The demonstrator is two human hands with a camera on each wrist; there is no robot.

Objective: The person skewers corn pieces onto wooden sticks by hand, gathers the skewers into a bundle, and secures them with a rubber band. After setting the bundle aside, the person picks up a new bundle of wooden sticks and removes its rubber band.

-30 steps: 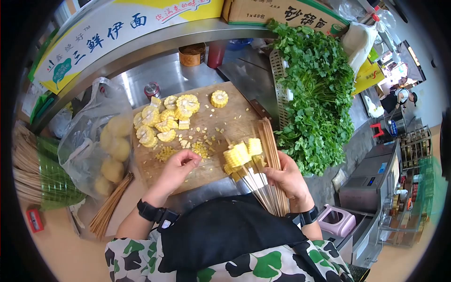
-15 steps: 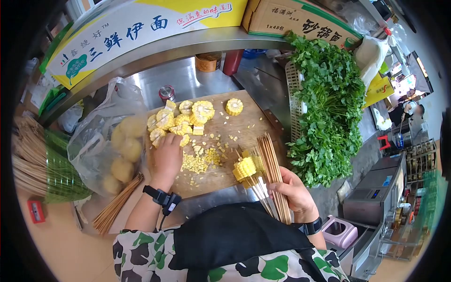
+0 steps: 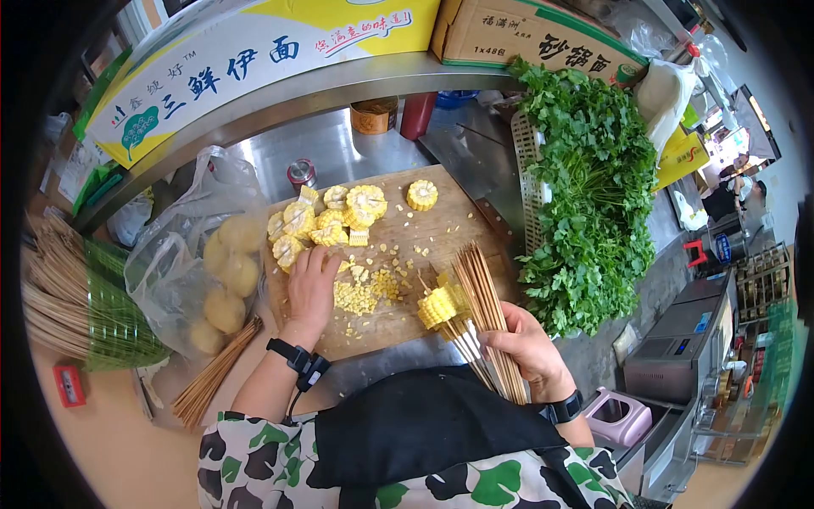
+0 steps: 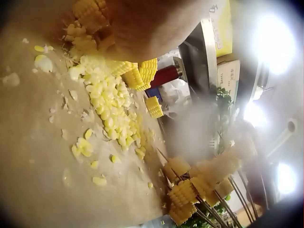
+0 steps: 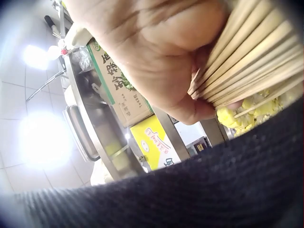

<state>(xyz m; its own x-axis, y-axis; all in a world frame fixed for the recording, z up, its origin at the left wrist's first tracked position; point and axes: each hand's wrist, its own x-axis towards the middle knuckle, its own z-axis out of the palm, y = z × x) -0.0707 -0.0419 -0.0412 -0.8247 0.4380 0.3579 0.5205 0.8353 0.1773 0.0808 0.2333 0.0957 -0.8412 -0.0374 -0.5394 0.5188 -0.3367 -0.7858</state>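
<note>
Head view: bare skewers (image 3: 483,297), long axis slanting forward-left, clamped in right hand (image 3: 527,346); left hand (image 3: 311,290) at corn (image 3: 298,218), grip unclear.

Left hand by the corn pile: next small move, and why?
Probably close the left hand on the nearest corn piece and lift it: the fingers are at the pile, and the right hand holds bare skewers beside loaded ones.

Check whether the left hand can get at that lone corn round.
Probably yes: the left hand is at the near edge of the corn pile, and only that low pile and loose kernels lie between it and the lone corn round.
</note>
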